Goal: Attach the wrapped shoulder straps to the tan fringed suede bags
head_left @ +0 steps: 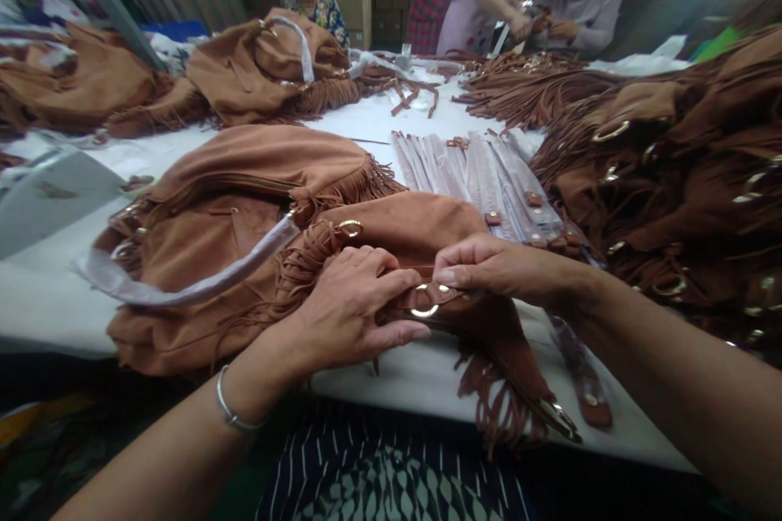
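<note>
A brown suede handbag [415, 220] with fringe and gold rings lies before me at the table's front edge. My left hand [345, 309] grips its side, forefinger and thumb bracketing a gold ring [423, 311] on a leather tab. With thumb and forefinger pressed together, my right hand [489, 264] pinches that leather tab [445, 293] near a gold stud. One fringed end of the bag hangs over the edge, showing a zip [559, 417]. Against its left side rests another brown bag [201, 236], its handle [195, 285] wrapped in clear plastic.
Several plastic-wrapped straps [489, 179] lie behind my right hand; one wrapped strap [580, 374] lies nearer the edge. A heap of fringed brown bags [690, 171] covers the right side. More bags [244, 73] sit at the back left. Several people [489, 0] are across the white table [49, 293].
</note>
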Tool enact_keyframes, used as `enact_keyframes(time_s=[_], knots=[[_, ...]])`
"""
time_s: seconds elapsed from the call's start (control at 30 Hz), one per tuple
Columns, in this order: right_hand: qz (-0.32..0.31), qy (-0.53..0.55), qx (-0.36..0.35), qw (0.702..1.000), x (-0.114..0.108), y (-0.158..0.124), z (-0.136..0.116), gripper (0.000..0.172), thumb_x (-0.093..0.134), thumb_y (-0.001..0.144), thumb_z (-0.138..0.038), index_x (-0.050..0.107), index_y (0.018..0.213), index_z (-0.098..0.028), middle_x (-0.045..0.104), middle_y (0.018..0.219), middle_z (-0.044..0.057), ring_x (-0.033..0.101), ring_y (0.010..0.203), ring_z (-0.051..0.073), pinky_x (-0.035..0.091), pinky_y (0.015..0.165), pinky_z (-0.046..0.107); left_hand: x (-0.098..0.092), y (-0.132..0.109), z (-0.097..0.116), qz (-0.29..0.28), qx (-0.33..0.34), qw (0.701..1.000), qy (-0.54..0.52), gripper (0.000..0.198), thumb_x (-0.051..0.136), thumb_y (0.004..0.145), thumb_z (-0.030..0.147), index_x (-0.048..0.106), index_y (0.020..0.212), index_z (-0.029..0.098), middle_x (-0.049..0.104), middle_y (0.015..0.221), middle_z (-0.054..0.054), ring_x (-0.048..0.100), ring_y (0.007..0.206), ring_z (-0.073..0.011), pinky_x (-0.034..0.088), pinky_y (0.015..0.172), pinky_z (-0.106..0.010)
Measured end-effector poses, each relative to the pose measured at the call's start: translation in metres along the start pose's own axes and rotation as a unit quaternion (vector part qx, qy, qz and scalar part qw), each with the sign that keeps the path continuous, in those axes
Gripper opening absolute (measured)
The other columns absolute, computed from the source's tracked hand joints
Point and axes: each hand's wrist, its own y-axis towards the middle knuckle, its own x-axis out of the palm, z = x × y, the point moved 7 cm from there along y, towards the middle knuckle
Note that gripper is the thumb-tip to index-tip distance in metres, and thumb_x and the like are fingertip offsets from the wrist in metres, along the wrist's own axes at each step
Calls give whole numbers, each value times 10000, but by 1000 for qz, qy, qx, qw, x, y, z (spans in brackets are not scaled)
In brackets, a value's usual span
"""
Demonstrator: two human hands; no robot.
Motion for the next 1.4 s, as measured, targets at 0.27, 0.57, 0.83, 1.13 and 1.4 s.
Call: enact_keyframes(time_s=[0.27, 0.57, 0.83, 1.13, 1.4], knots=[[15, 39, 16, 999, -2, 1, 4, 272, 644, 722, -364, 554, 698, -109, 511, 634, -11, 417, 551, 72, 310, 489, 189, 6, 7, 4, 21, 53, 998, -36, 374, 491, 845, 452, 578, 1047, 150, 587, 952, -78, 478, 831, -211, 344, 740, -359], [-39, 44, 82, 995, 2, 6, 20, 318, 668, 709, -407, 590, 743, -100, 509, 636, -16, 409, 540, 69, 303, 480, 186, 12, 9, -1, 5, 111, 988, -110, 281, 514, 842, 398, 626, 958, 169, 601, 853, -37, 487, 780, -175, 335, 714, -339], [-41, 34, 92, 994, 4, 2, 19, 355, 655, 722, -451, 587, 761, -105, 488, 628, -20, 388, 531, 67, 287, 459, 179, 10, 16, -8, 60, 63, 976, -198, 155, 633, 728, 281, 652, 823, 159, 604, 732, -6, 494, 698, -145, 332, 681, -317], [-12, 52, 108, 993, 0, 0, 30, 331, 635, 730, -432, 590, 764, -106, 491, 636, -14, 395, 538, 73, 293, 477, 190, 22, 14, -11, 68, 76, 970, -220, 183, 554, 832, 294, 612, 855, 121, 577, 740, -39, 482, 697, -155, 377, 640, -293], [75, 81, 107, 988, 11, -5, 23, 340, 609, 749, -430, 519, 629, -125, 422, 550, -31, 339, 498, 68, 236, 449, 195, 20, 12, -14, 133, 51, 970, -198, 130, 533, 827, 230, 607, 850, 126, 614, 761, -55, 503, 700, -161, 410, 653, -308]])
